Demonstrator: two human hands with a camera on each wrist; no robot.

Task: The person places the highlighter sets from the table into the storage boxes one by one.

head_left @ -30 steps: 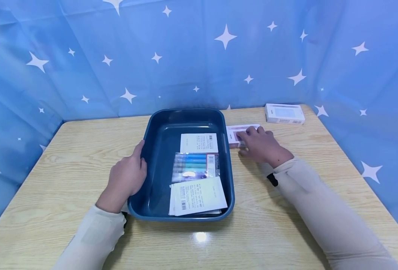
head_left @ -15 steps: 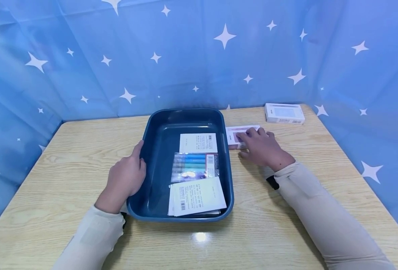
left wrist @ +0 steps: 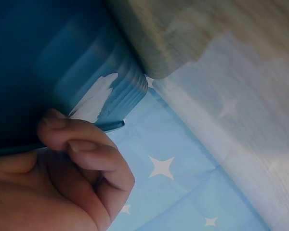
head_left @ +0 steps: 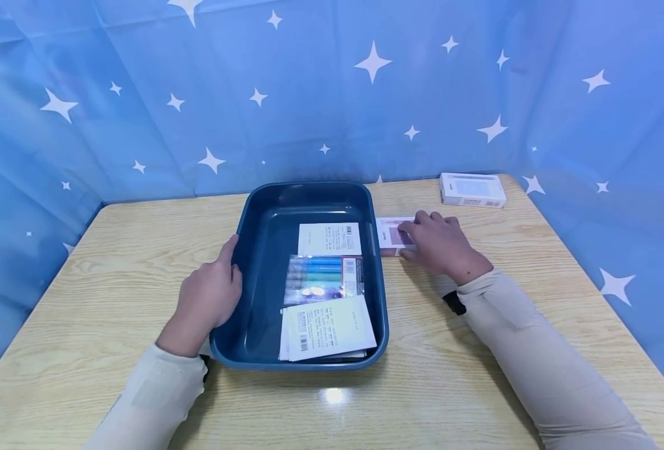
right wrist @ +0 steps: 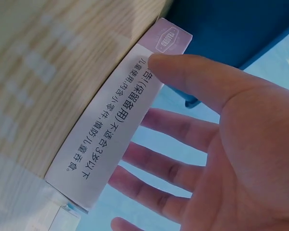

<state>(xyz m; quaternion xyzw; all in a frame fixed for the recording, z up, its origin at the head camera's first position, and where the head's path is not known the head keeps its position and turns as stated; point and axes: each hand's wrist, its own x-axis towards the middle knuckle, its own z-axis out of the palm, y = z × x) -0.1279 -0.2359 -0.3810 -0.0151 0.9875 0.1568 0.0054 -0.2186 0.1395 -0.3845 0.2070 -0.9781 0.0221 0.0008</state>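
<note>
Holding the blue tray (head_left: 262, 281) by its left rim is the left grip (head_left: 211, 294), fingers curled. The right grip (head_left: 439, 245) clasps the pink-and-white box (head_left: 388, 235), thumb on its near side; the box lies flat on the worktop (head_left: 450, 375), just right of the tray. 1 white box (head_left: 472, 189) rests near the far-right corner.

Wood-grain table (head_left: 124, 275), blue tray (head_left: 267, 275), pink-and-white box (head_left: 391, 235) beside it, white box (head_left: 472, 189) farther back

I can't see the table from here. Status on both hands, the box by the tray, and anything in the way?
Left hand grips tray. Right hand holds pink box on table. Tray stands close beside it; white box apart, farther back.
</note>
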